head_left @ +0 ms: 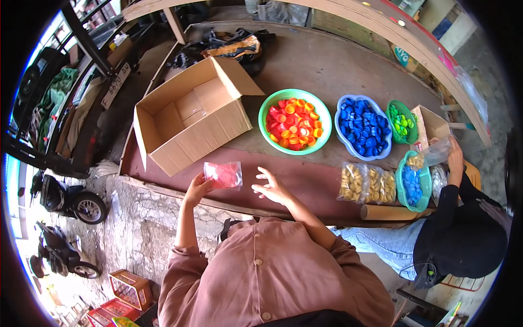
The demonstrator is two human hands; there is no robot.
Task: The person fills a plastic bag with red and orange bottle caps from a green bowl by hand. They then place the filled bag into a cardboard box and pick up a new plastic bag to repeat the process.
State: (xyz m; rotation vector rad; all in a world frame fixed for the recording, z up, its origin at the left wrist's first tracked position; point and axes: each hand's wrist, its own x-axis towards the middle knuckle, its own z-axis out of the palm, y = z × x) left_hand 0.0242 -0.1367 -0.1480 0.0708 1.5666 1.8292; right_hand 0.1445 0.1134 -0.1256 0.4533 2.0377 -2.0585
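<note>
My left hand [198,188] grips the edge of a small clear plastic bag [223,175] with something pinkish-red in it. To the right of the bag, my right hand [272,188] hovers with fingers spread and nothing in them. Beyond both hands stands an open cardboard box [201,128], its visible floor bare. A light green basin [295,149] holds red and orange plastic caps [291,120]. Beside it, a scalloped blue basin [342,143] is heaped with dark blue caps [364,126].
Filled bags of tan pieces [368,183] lie near the table's front edge beside a cardboard tube [389,212]. A person in black [463,229] sits at right, holding a clear bag by a teal basket [403,199]. Black plastic [190,54] lies at the back.
</note>
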